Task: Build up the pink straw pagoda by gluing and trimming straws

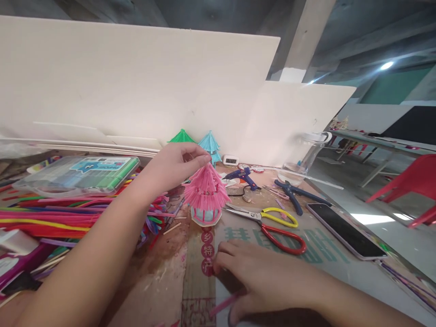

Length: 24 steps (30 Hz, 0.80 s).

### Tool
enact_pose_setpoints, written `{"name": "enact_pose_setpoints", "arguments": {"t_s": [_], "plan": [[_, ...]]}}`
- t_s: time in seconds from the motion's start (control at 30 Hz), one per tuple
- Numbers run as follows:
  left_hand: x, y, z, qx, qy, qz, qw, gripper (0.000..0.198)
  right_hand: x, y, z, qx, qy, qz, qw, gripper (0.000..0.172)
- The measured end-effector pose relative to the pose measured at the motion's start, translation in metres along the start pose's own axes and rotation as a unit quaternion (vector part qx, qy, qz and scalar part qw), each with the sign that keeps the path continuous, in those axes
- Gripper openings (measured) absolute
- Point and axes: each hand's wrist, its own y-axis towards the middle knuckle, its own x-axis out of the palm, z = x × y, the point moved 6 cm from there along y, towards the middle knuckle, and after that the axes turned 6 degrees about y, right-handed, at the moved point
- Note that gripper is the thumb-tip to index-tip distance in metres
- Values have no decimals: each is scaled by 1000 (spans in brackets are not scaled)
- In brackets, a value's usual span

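So, only the head camera view to go on. The left hand (177, 163) reaches in from the left, and its fingertips (200, 159) are pinched shut on the very tip of the pink tower (207, 193), a little tiered pagoda thing made of fuzzy pipe cleaners. The tower stands upright on the cardboard-covered table (163, 272), about mid-frame, on a pale blue and pink base.

The right hand (259, 277) lies palm down on the cardboard, nearer the camera and well apart from the tower, with its fingers loosely stretched toward the left. A short pink stick (223, 305) pokes out from beneath it by the thumb. Honestly, I can't tell whether that's actually gripped or just lying under the hand.

Just right of the tower are scissors (272, 222) with one yellow and one red handle. Behind them sit a blue glue gun (242, 177) and blue pliers (293, 193). A phone (344, 229) lies face up, screen dark, further right.

On the left there's a big messy pile of pipe cleaners (51, 213) with a clear plastic case (80, 175) on top. A green tower (181, 136) and a blue tower (210, 144) stand at the back against the white boards (136, 91), partly hidden by the left hand. A glass jar (308, 156) stands at the table's far right edge.
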Motion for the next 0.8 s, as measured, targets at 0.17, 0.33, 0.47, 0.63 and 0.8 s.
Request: {"name": "enact_pose_setpoints", "arguments": {"t_s": [0.17, 0.33, 0.47, 0.63, 0.8], "plan": [[-1, 6, -13, -12, -2, 18, 1000, 30, 2, 2, 8, 29, -35, 20, 999, 5], [-1, 6, -14, -10, 7, 18, 1000, 31, -9, 10, 18, 59, 30, 140, 988, 9], [6, -1, -6, -12, -28, -94, 995, 36, -56, 11, 16, 26, 103, 313, 944, 8], [14, -4, 5, 33, -119, -160, 979, 32, -107, 27, -7, -30, 125, 430, 894, 11], [1, 5, -7, 2, -196, -39, 980, 36, -124, 44, -21, -59, 104, 454, 883, 18]]}}
